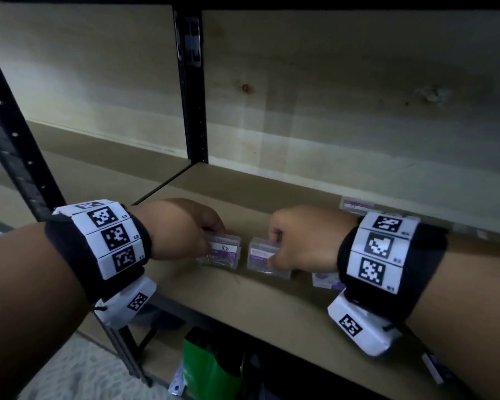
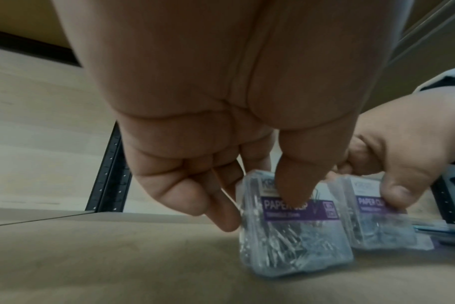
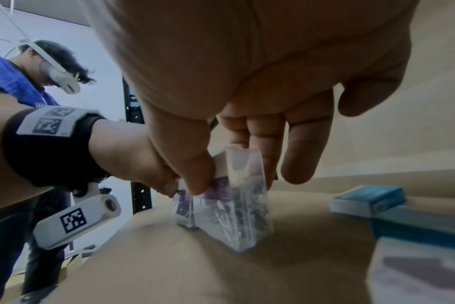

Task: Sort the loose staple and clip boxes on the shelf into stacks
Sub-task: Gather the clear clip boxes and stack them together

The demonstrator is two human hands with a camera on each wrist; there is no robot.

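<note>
Two clear plastic paper clip boxes with purple labels stand side by side on edge on the brown shelf board (image 1: 272, 307). My left hand (image 1: 211, 241) pinches the left box (image 1: 224, 252) between thumb and fingers. My right hand (image 1: 274, 246) grips the right box (image 1: 261, 256) the same way. In the left wrist view my thumb lies across the label of the left box (image 2: 296, 236), with the right box (image 2: 382, 228) just beside it. The right wrist view shows the right box (image 3: 237, 205) tilted, its lower edge on the board, and the left box (image 3: 183, 209) close behind it.
Two blue boxes (image 3: 368, 200) (image 3: 418, 226) and a white and purple box (image 3: 424, 273) lie flat to the right. Another purple-labelled box (image 1: 355, 204) sits near the back wall. A black shelf post (image 1: 191, 82) rises at the back left. A green object (image 1: 211, 368) lies below the shelf.
</note>
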